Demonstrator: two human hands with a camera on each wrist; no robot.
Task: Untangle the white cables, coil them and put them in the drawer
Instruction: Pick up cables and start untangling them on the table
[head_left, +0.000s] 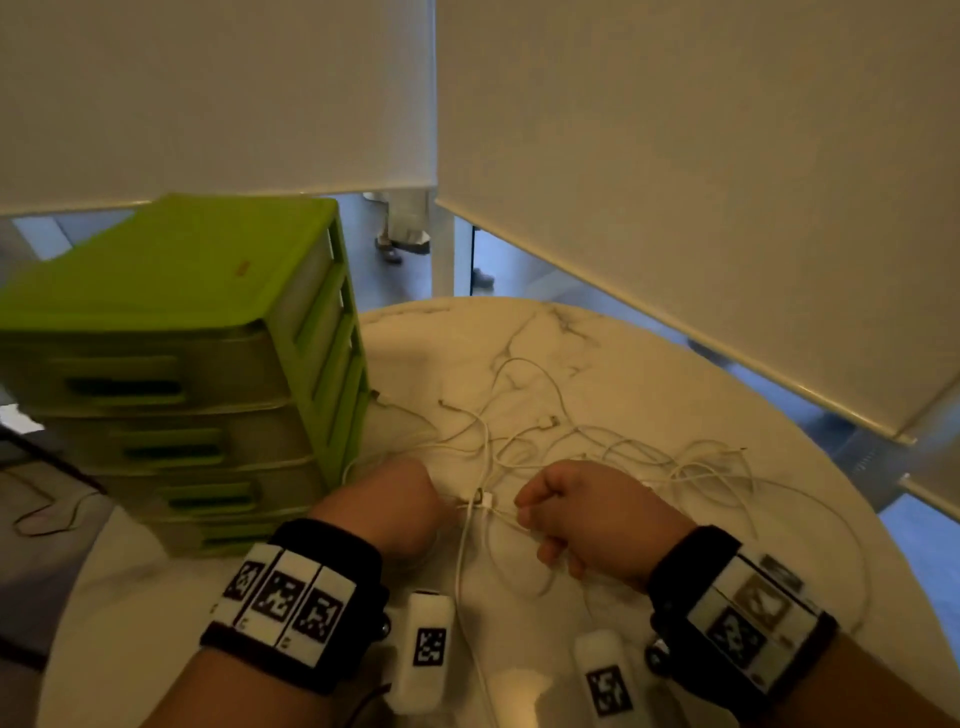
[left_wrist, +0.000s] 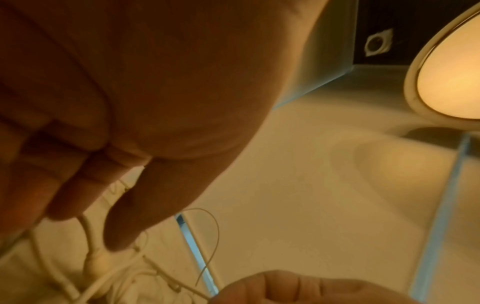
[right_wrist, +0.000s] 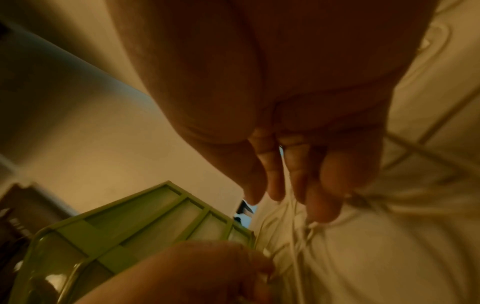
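Note:
A tangle of thin white cables (head_left: 571, 441) spreads over the round marble table (head_left: 675, 374). My left hand (head_left: 441, 506) and right hand (head_left: 524, 512) are curled at the tangle's near edge, a short gap between them. Strands and a small white connector (head_left: 485, 501) run across that gap. In the left wrist view a thicker white cable (left_wrist: 89, 236) comes out from under my fingers (left_wrist: 64, 195) and ends in a plug. Thin cable strands (right_wrist: 294, 226) pass between my right fingers (right_wrist: 322, 195). The green drawer unit (head_left: 171, 322) stands at the left, all its drawers closed.
The drawer unit fills the table's left side, its fronts facing left toward me. Cable loops trail right toward the table edge (head_left: 852, 545). Roller blinds (head_left: 701, 182) hang behind the table. Someone's feet (head_left: 400, 239) show on the floor beyond it.

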